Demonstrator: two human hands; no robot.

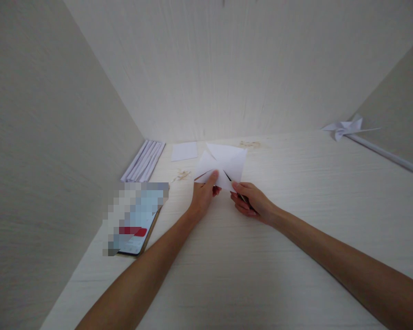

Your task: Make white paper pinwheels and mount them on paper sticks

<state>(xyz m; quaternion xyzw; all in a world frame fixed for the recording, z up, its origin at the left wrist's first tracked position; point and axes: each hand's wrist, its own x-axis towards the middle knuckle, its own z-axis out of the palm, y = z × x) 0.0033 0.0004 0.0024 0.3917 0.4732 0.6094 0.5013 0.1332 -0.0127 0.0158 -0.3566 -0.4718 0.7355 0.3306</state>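
A square of white paper (230, 157), with slits running inward from several corners, is held above the table between my two hands. My left hand (205, 191) pinches it at the near left, the thumb lying on top near the middle and the fingers curled beneath. At the near right corner, my right hand (253, 199) is closed around a slim dark tool (243, 198) in line with an open slit. Its thumb touches the paper's edge. Most of the tool is hidden by the fingers, so its kind is unclear.
Rolled white paper sticks (143, 160) lie at the left beside a phone (142, 231), partly pixelated. A smaller white paper square (184, 151) rests near the back wall. A paper pinwheel (346, 128) on a paper stick (385, 153) lies far right. Walls enclose the pale table (227, 275).
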